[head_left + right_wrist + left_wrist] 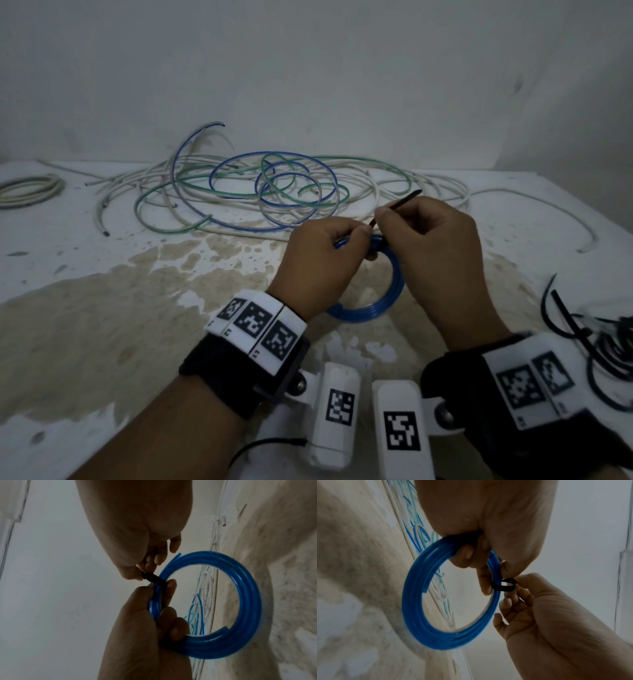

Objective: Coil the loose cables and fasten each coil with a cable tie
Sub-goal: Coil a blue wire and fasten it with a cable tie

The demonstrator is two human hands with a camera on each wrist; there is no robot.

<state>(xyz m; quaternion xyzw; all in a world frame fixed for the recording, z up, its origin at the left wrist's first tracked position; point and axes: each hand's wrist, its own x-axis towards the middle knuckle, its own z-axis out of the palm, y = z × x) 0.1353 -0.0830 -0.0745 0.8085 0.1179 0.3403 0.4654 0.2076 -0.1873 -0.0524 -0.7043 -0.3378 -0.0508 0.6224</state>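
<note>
White counter (pixel 85 274), paint worn to tan, blotchy patches across the middle. Plain pale wall (pixel 308 68) behind, dark scuff at right.

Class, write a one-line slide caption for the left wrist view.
Left hand grips the blue coil while the right hand pinches a black tie looped round it.

Your count: two hands, two coils.
You have one blue coil (pixel 383 291), one white coil (pixel 29 188), one tangled cable heap (pixel 274 185), one cable tie (pixel 397 209) in use.
</note>
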